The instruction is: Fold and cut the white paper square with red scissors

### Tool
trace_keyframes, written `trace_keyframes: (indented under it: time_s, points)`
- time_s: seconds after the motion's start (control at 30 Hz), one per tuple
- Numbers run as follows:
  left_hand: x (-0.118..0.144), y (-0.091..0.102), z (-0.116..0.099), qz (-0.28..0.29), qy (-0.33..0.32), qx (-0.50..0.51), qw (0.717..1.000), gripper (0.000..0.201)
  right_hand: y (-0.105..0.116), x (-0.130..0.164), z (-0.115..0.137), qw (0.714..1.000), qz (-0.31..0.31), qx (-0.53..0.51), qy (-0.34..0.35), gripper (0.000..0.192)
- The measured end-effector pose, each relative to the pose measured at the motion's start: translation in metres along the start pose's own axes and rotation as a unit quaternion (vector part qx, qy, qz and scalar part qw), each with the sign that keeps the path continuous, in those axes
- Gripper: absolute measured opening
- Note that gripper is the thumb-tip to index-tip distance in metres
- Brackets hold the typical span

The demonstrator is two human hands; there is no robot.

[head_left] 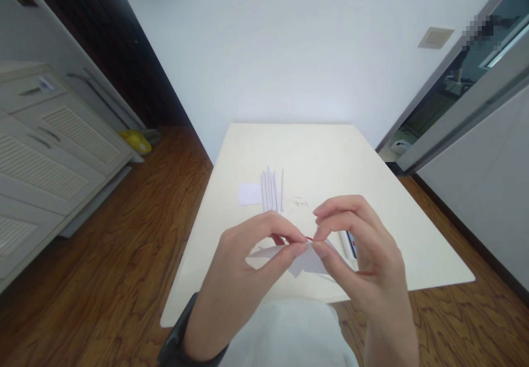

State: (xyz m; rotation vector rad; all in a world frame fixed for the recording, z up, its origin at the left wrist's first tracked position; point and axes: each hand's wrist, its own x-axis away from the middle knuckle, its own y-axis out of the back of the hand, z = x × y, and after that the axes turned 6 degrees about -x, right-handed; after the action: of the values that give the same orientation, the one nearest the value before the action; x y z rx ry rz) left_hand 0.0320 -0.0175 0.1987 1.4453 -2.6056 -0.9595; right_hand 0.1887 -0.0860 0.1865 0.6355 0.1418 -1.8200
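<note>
Mid-fold: left hand (243,262) and right hand (355,251) both pinching white paper piece (306,259) above worktop (322,152); next, probably, firm creasing.

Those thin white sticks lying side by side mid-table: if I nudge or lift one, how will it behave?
The white sticks look like slim rolled paper, so probably very light and easily scattered by a nudge. They seem round, so one may roll sideways on the smooth table. Being so thin, they would likely bend or crush under a firm pinch.
</note>
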Motion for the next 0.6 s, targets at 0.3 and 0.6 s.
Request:
trace_keyframes:
  time_s: [0.3, 0.6]
  points:
    - [-0.0017, -0.0017, -0.0005, -0.023, -0.031, -0.044, 0.998, 0.015, 0.0074, -0.0017, -0.0005, 0.998, 0.04, -0.021, -0.033, 0.01]
    - [-0.0005, -0.0011, -0.0022, -0.025, -0.055, -0.06, 0.996, 0.016, 0.0071, -0.0053, 0.0025, 0.997, 0.06, -0.014, -0.052, 0.009]
